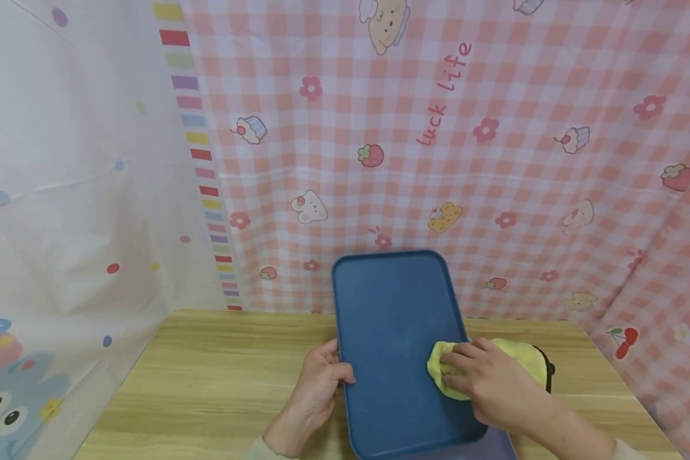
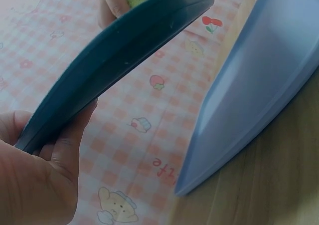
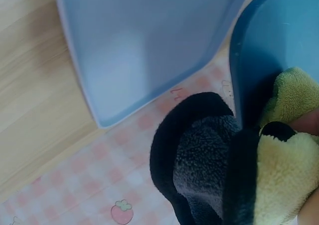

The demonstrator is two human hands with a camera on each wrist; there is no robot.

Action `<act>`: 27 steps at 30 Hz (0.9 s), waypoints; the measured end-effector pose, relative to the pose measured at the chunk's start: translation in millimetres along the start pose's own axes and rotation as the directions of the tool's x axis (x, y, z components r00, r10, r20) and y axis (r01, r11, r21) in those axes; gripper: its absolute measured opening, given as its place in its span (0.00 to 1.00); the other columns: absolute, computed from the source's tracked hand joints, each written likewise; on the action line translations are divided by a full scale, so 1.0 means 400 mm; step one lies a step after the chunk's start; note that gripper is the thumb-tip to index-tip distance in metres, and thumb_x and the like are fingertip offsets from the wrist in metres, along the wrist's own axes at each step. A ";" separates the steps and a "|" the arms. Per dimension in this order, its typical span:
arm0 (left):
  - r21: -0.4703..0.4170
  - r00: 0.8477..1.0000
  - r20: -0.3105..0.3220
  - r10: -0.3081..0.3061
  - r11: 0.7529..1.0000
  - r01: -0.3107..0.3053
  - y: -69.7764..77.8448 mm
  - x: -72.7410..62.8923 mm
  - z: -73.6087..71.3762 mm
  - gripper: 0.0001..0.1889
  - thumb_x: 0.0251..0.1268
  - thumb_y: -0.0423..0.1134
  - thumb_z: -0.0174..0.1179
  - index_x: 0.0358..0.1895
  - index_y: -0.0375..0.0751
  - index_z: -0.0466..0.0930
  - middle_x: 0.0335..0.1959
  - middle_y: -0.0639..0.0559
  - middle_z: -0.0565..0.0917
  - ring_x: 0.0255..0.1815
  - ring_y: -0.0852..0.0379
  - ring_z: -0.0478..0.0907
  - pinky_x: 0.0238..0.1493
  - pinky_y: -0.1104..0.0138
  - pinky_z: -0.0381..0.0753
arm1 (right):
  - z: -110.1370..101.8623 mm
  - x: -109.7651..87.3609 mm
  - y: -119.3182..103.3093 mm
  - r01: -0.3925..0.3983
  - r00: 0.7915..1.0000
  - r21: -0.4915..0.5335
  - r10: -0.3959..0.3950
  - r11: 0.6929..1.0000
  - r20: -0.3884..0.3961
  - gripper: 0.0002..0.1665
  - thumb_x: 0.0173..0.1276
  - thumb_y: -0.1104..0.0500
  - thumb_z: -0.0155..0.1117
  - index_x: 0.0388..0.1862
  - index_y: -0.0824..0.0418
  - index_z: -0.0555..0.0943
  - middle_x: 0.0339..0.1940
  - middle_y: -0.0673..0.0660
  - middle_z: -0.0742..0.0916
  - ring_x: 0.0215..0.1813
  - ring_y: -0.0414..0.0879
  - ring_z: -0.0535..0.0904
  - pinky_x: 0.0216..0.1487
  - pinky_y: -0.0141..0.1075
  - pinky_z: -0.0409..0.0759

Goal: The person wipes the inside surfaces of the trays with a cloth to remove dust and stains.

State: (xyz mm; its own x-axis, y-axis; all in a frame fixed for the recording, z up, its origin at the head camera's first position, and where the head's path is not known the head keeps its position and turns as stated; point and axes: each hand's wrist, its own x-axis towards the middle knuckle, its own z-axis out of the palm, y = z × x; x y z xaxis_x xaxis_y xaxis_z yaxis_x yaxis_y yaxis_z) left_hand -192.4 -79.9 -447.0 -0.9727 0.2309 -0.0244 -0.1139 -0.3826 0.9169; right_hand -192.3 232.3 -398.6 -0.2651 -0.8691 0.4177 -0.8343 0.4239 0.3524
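A dark blue rectangular tray [image 1: 399, 319] stands tilted up above the table. My left hand [image 1: 316, 383] grips its left edge, thumb on the front face and fingers behind, as the left wrist view also shows. In my right hand [image 1: 497, 386] is a bunched yellow cloth [image 1: 451, 377], pressed on the right part of the tray's face. The rest of the cloth hangs past the tray's right edge; its dark grey side and black border [image 3: 167, 140] show in the right wrist view. Under the blue tray lies a lilac tray [image 3: 149, 40], mostly hidden in the head view.
The wooden table [image 1: 218, 377] spreads out on both sides of the trays. Behind it hangs a pink checked curtain [image 1: 333, 191] with printed cakes and strawberries. A white patterned curtain [image 1: 80, 191] closes off the left side.
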 end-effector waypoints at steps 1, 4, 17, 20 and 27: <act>0.002 1.000 0.000 -0.001 1.000 0.001 0.000 0.000 0.001 0.40 0.39 0.16 0.50 0.67 0.24 0.75 0.54 0.37 0.88 0.46 0.50 0.88 0.43 0.62 0.87 | 0.000 0.004 -0.002 0.000 1.000 0.006 0.000 1.000 0.003 0.31 0.64 0.70 0.40 0.37 0.50 0.91 0.47 0.53 0.88 0.47 0.50 0.81 0.42 0.46 0.77; 0.007 1.000 0.003 -0.004 1.000 0.004 0.001 0.000 0.003 0.39 0.39 0.17 0.50 0.67 0.24 0.76 0.53 0.37 0.88 0.45 0.50 0.89 0.43 0.63 0.87 | 0.002 0.019 -0.011 0.001 1.000 0.028 -0.001 1.000 0.009 0.25 0.54 0.71 0.51 0.38 0.51 0.90 0.47 0.52 0.88 0.48 0.50 0.81 0.43 0.45 0.76; 0.026 1.000 -0.024 0.014 1.000 -0.013 -0.002 0.001 0.005 0.37 0.38 0.17 0.52 0.64 0.24 0.78 0.51 0.38 0.89 0.45 0.52 0.88 0.43 0.64 0.86 | 0.018 0.094 -0.052 0.022 0.999 0.019 -0.022 1.000 -0.024 0.32 0.65 0.70 0.37 0.36 0.50 0.90 0.46 0.49 0.87 0.47 0.48 0.80 0.42 0.41 0.74; 0.028 0.999 -0.029 0.018 0.999 -0.017 -0.002 0.001 0.004 0.37 0.38 0.17 0.52 0.63 0.24 0.78 0.50 0.39 0.89 0.44 0.52 0.88 0.42 0.64 0.86 | 0.020 0.110 -0.062 0.020 1.000 0.025 -0.019 0.999 -0.023 0.32 0.65 0.70 0.37 0.36 0.50 0.91 0.46 0.49 0.88 0.47 0.48 0.80 0.43 0.42 0.75; 0.035 0.999 -0.038 0.021 0.999 -0.019 -0.002 0.001 0.003 0.37 0.38 0.18 0.52 0.63 0.24 0.79 0.50 0.40 0.89 0.45 0.54 0.88 0.42 0.66 0.85 | 0.030 0.152 -0.090 0.035 0.999 0.045 -0.035 0.998 -0.015 0.28 0.57 0.70 0.46 0.36 0.49 0.90 0.47 0.48 0.88 0.47 0.47 0.80 0.43 0.41 0.75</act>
State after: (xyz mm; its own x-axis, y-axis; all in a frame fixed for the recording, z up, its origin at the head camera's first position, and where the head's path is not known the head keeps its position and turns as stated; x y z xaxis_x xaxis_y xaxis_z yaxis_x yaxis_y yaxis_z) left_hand -192.6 -78.2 -447.1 -0.9817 0.1891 -0.0203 -0.0877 -0.3551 0.9307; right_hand -184.1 161.1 -396.1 -0.2285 -0.8794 0.4177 -0.8642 0.3808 0.3290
